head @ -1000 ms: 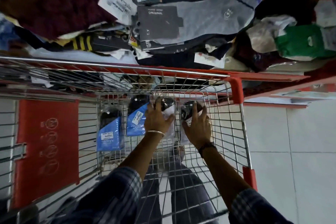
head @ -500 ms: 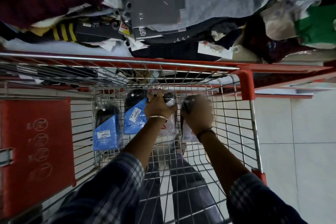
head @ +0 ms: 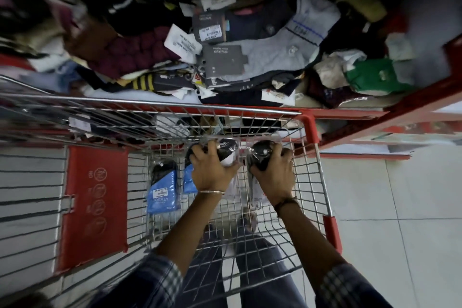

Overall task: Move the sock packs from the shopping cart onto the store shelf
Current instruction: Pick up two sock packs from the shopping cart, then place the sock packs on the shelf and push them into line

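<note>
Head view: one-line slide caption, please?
Both hands, left and right, grip sock packs inside the cart below the shelf.

Both hands, left hand [head: 210, 170] and right hand [head: 273, 177], clutch sock packs [head: 260, 155] inside cart [head: 310, 182].

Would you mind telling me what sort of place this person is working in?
Most likely a clothing or department store. A wire shopping cart with red trim stands against a red-edged shelf heaped with tagged socks, among them a grey sock, and packaged sock packs lie in the cart.
</note>
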`<state>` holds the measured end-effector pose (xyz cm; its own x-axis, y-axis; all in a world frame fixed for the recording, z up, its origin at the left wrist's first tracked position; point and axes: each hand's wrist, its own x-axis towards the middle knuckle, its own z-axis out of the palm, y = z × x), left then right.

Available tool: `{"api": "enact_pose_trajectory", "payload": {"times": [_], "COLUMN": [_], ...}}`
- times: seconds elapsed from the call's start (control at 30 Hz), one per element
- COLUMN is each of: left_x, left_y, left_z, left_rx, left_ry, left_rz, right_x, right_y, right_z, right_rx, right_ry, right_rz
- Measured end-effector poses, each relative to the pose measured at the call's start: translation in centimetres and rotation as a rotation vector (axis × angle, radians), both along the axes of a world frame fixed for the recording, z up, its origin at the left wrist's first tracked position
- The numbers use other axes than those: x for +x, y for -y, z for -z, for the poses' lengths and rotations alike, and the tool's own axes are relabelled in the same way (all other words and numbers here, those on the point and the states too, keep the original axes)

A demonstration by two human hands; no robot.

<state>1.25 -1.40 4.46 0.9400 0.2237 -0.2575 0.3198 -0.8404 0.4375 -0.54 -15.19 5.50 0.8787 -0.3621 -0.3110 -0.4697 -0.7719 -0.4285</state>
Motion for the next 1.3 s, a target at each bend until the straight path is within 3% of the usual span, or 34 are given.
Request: {"api": "enact_pose_trajectory", "payload": {"times": [0.1, 0.53, 0.93, 1.3], "left_x": [-0.5, 0.5, 5.3, 11.9], "left_y": [-0.9, -1.8, 0.8, 6.1], "left_z": [-3.5, -19.2, -33.6, -39.8], "left_rx": [-0.033, -0.026, -0.236, -0.303], "left_ry": [0.054, 0.627, 1.132, 1.36], "left_rz": [-0.025, 0.053, 0.044, 0.12], "right_x": [-0.3, 0.8, 4.6, 11.9], "right_y": [-0.2, -0.1, 3.0, 6.1], "right_z": [-4.2, -20.2, -34.1, -40.2], "right_rx": [0.006, -0.041, -0.08, -0.037], "right_ry": [0.08, 0.549, 1.104, 1.539], "right_rz": [0.031, 0.013, 0.077, 0.123]}}
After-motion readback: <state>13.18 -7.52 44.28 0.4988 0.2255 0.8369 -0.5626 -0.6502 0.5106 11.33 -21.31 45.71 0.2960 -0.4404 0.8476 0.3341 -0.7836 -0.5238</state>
